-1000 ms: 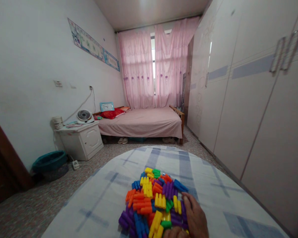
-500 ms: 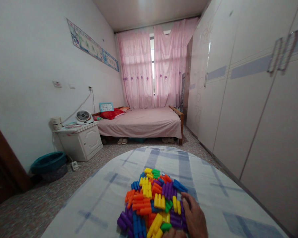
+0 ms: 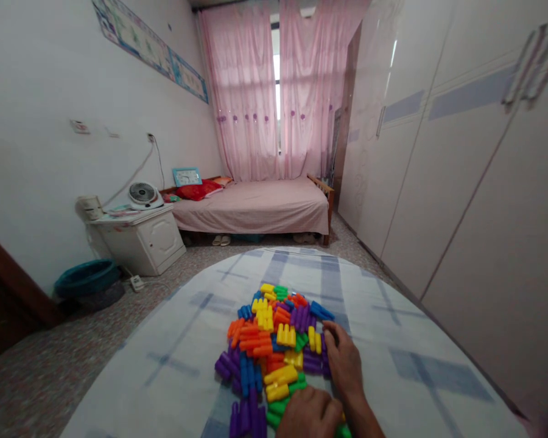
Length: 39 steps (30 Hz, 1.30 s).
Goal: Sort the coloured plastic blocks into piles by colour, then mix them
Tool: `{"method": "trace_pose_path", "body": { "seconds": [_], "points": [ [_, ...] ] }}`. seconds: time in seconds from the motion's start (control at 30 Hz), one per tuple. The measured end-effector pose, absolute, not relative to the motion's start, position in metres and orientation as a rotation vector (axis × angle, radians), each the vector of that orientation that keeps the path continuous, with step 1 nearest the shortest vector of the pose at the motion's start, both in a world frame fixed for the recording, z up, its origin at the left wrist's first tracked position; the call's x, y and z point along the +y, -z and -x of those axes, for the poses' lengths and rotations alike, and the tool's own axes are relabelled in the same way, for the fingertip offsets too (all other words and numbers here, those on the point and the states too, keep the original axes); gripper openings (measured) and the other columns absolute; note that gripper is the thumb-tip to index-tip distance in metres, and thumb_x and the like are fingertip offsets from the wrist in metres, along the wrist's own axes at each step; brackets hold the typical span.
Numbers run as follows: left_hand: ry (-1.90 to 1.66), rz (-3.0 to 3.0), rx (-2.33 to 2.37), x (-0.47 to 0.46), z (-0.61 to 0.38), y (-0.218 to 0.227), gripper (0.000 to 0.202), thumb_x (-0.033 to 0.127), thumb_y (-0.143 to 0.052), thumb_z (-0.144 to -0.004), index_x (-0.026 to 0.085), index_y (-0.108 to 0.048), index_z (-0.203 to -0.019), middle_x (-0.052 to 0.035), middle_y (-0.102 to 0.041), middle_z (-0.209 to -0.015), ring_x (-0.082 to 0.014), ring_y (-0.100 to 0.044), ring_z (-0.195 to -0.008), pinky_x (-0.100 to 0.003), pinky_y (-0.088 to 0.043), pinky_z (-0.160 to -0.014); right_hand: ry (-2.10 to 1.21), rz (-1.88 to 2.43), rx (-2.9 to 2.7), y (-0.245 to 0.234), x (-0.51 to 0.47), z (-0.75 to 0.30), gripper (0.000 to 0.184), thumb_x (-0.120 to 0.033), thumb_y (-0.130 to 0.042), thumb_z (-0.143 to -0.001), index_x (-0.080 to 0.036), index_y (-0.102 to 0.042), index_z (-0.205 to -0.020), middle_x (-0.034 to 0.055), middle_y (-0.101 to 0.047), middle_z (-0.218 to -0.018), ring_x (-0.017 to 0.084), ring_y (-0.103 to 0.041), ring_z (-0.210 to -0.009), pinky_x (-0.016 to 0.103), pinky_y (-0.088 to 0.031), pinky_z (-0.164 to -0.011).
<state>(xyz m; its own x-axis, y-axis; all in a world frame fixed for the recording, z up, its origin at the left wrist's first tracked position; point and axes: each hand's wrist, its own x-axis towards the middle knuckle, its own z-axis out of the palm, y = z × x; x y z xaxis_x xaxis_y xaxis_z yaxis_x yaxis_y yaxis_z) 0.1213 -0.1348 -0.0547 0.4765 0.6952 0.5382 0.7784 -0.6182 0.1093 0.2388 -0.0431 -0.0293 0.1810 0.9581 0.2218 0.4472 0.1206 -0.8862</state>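
A heap of bright plastic building blocks (image 3: 274, 340) in yellow, orange, purple, blue, green and red lies on a pale checked cloth (image 3: 178, 365) in front of me. My right hand (image 3: 344, 362) rests palm down on the right side of the heap, fingers stretched over purple and yellow pieces. At the bottom edge my left hand (image 3: 309, 413) sits curled over the near end of the pile, touching yellow and green blocks; what its fingers hold is hidden.
A long white wardrobe (image 3: 461, 158) runs along the right. A pink bed (image 3: 256, 210) stands under pink curtains at the far end. On the left are a white bedside cabinet (image 3: 141, 240) carrying a small fan (image 3: 142, 194), and a teal basin (image 3: 84, 280) on the floor.
The view has tipped downward, showing more of both hands. My left hand has come further into sight at the near end of the pile. My right hand stays on the blocks' right side.
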Motion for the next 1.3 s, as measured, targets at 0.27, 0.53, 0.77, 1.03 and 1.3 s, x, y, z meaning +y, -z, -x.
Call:
{"method": "trace_pose_path", "body": {
  "seconds": [0.27,0.53,0.77,1.03,1.3],
  "points": [
    [0.824,2.656,-1.418,-0.143,-0.120,0.036,0.030,0.020,-0.061,-0.061,0.020,-0.054,-0.091,-0.0046,-0.060,-0.086,-0.0200,-0.053,-0.076,-0.032,-0.038,-0.062,-0.640,1.488,-1.441,0.030,-0.043,-0.239,0.036,-0.040,-0.038,-0.084,-0.021,-0.062,-0.102,0.0043,-0.068,-0.102,0.020,-0.061,-0.095,0.030,-0.045,-0.084],
    [0.867,2.590,-1.346,-0.147,-0.124,0.036,0.029,0.014,-0.055,-0.055,0.018,-0.053,-0.084,-0.0041,-0.061,-0.072,-0.0205,-0.054,-0.067,-0.033,-0.039,-0.059,-0.625,1.497,-1.455,0.029,-0.043,-0.238,0.037,-0.041,-0.038,-0.083,-0.020,-0.063,-0.102,0.0052,-0.067,-0.103,0.021,-0.061,-0.095,0.032,-0.044,-0.086],
    [1.256,2.405,-1.258,-0.138,-0.101,-0.020,0.041,0.007,-0.053,-0.066,0.018,-0.053,-0.106,-0.0041,-0.065,-0.086,-0.0193,-0.058,-0.079,-0.032,-0.046,-0.070,-0.637,1.493,-1.453,0.027,-0.044,-0.239,0.037,-0.040,-0.038,-0.083,-0.020,-0.062,-0.102,0.0059,-0.067,-0.103,0.021,-0.061,-0.095,0.032,-0.044,-0.085],
    [1.322,2.065,-1.387,-0.095,-0.047,-0.040,0.031,0.020,-0.059,-0.083,0.017,-0.053,-0.113,-0.0084,-0.063,-0.101,-0.0210,-0.057,-0.097,-0.035,-0.046,-0.086,-0.614,1.534,-1.447,0.026,-0.045,-0.237,0.038,-0.040,-0.038,-0.083,-0.020,-0.063,-0.102,0.0060,-0.067,-0.102,0.021,-0.062,-0.093,0.032,-0.045,-0.082],
    [1.145,1.929,-1.562,-0.084,-0.034,-0.029,0.043,0.035,-0.060,-0.084,0.017,-0.050,-0.122,-0.0128,-0.056,-0.121,-0.0285,-0.047,-0.120,-0.046,-0.041,-0.098,-0.608,1.525,-1.447,0.026,-0.045,-0.237,0.040,-0.040,-0.037,-0.083,-0.018,-0.063,-0.103,0.0076,-0.067,-0.103,0.022,-0.061,-0.094,0.034,-0.044,-0.084]
  ]
}}
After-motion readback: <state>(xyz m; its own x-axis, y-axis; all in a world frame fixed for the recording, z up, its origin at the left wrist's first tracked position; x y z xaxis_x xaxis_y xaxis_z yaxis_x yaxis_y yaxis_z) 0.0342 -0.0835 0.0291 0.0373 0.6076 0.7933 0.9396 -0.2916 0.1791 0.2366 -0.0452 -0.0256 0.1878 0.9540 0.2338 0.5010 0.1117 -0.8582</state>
